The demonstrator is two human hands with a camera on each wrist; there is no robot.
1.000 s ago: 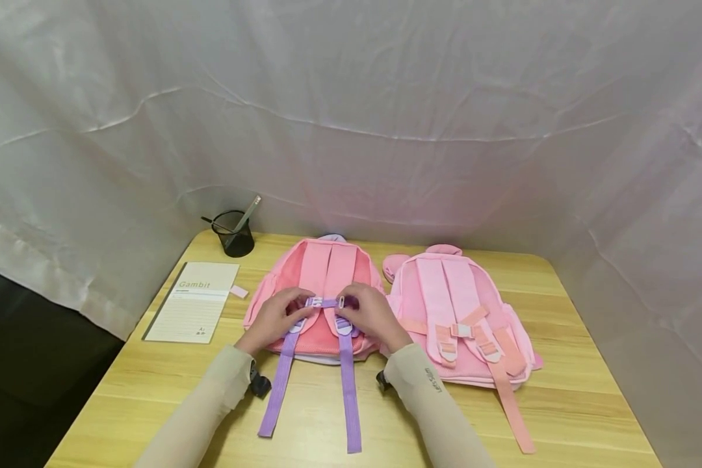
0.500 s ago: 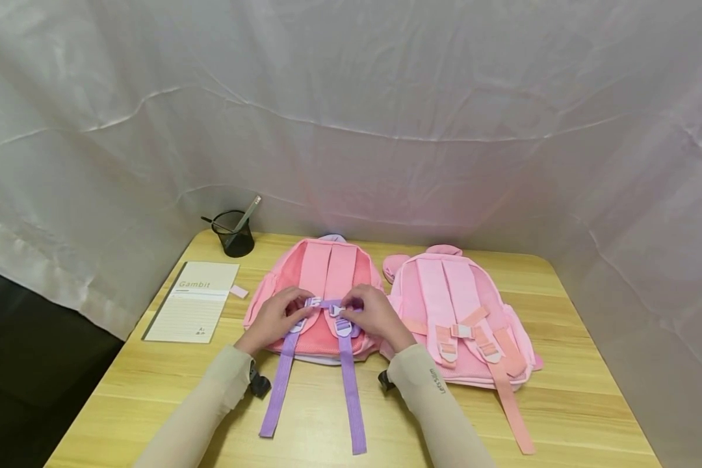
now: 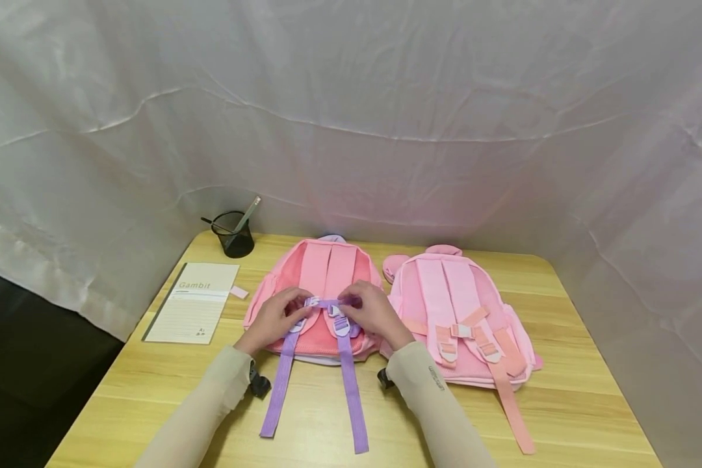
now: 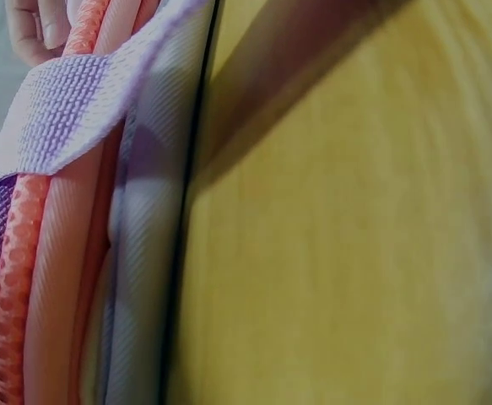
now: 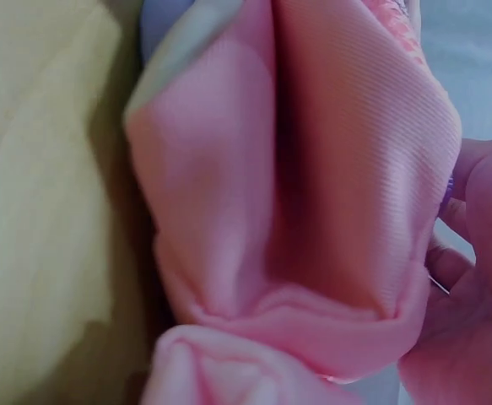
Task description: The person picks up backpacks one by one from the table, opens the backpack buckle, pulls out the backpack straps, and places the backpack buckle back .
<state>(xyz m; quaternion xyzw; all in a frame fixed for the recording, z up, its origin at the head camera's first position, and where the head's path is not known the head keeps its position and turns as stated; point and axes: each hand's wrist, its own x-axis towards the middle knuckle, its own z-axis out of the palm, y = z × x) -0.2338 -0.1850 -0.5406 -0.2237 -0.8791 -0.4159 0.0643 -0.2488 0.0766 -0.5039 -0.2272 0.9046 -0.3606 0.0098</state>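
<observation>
Fingers (image 3: 298, 296) pinch both ends of a short purple webbing strap (image 3: 327, 303)

The fingers of my left hand (image 3: 273, 317) close with the thumb on a small white plastic buckle (image 3: 312, 301) at the strap's left end. Those of my right hand (image 3: 376, 313) pinch the webbing towards its right end, and a second white buckle (image 3: 335, 312) hangs just below them. The strap runs level between my hands, across two pink shoulder straps.

All this belongs to a coral-pink fabric backpack (image 3: 292, 268), which lies back panel up in the middle of the desk (image 3: 169, 396). Two long purple webbing tails (image 3: 353, 403) trail from it across the wood towards me. In my left wrist view, lilac webbing crosses the bag's coral mesh edge; in my right wrist view, a pink side pocket (image 5: 305, 169) gapes next to my hand.

Just right of it lies a pale pink backpack (image 3: 429, 286), also straps up, with peach webbing and a white buckle joined across its straps. On my left are a cream notebook (image 3: 193, 302) marked "Gambit", a small pale pink strip (image 3: 238, 292) near its edge, and a black mesh cup (image 3: 237, 246) holding a grey-green pencil (image 3: 247, 214).
</observation>
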